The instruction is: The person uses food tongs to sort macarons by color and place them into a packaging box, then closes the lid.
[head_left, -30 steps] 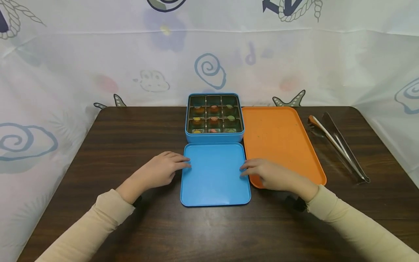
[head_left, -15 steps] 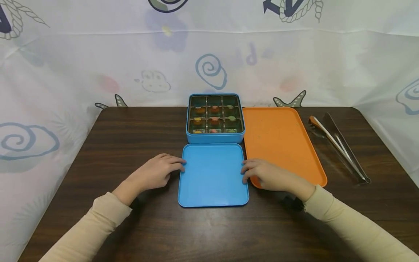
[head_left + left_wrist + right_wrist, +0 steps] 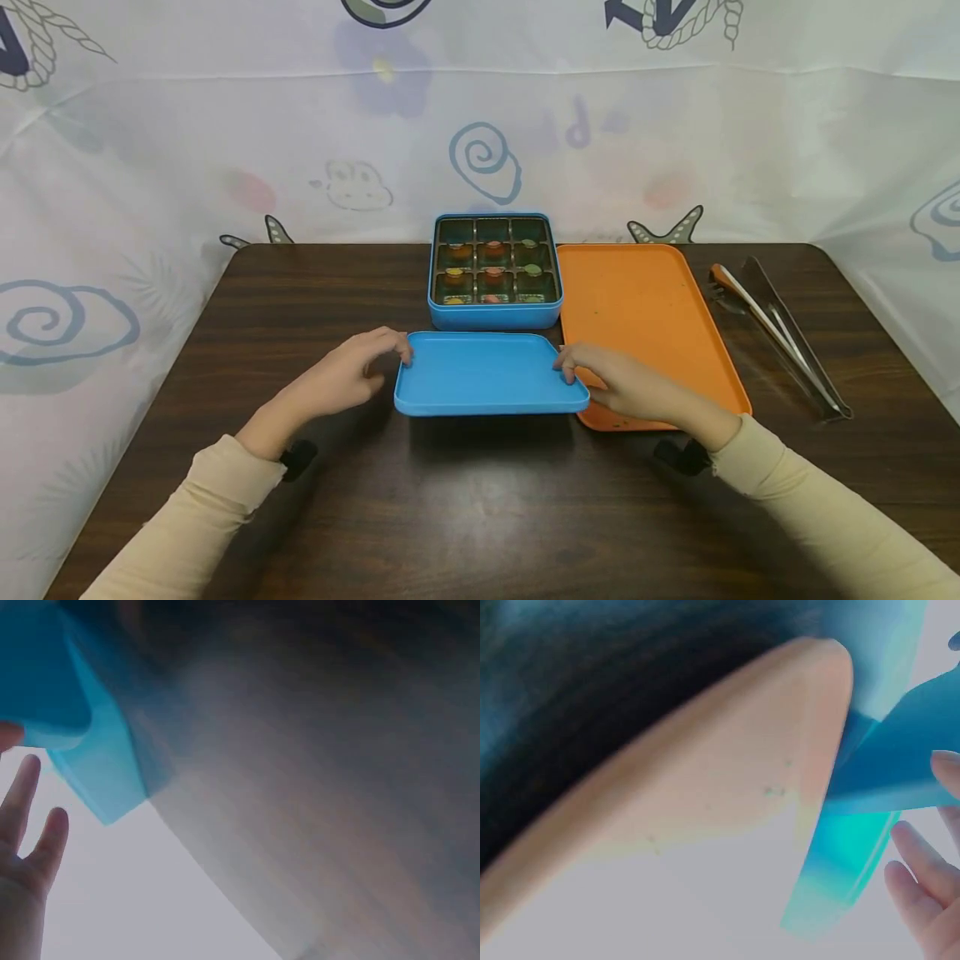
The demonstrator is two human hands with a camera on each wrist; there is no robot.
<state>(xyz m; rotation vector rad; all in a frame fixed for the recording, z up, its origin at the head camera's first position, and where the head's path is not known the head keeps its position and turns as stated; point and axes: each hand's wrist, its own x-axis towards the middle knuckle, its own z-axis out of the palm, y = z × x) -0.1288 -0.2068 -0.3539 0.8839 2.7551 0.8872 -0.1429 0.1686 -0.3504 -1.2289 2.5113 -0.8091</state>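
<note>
Looking down from the head view, the blue lid (image 3: 487, 375) is held up off the counter (image 3: 300, 292), its flat face turned upward and its near edge toward the person, the far edge a little higher; it is close to square, so no long axis stands out, though it shows wider than deep from this angle. The left hand (image 3: 341, 383) has its grip pinched on the lid's left edge, thumb on top near the far corner, and the right hand (image 3: 626, 387) pinches the right edge the same way, so the lid spans the gap between the two grips. Just behind it sits the blue tin (image 3: 494, 271), open, its nine compartments holding small coloured pieces. To the right of the tin lies an orange tray (image 3: 645, 308), its near corner under the right hand, and further right a pair of metal tongs (image 3: 780, 333) lies on the counter. From the left wrist, much is blurred: a blue corner of the lid (image 3: 82, 735) shows above the fingertips (image 3: 22, 787), which look straight. From the right wrist, the tray's pale orange rim (image 3: 705, 795) curves across, with the lid's blue edge (image 3: 900, 772) beside it and fingers (image 3: 915, 877) just below.
</note>
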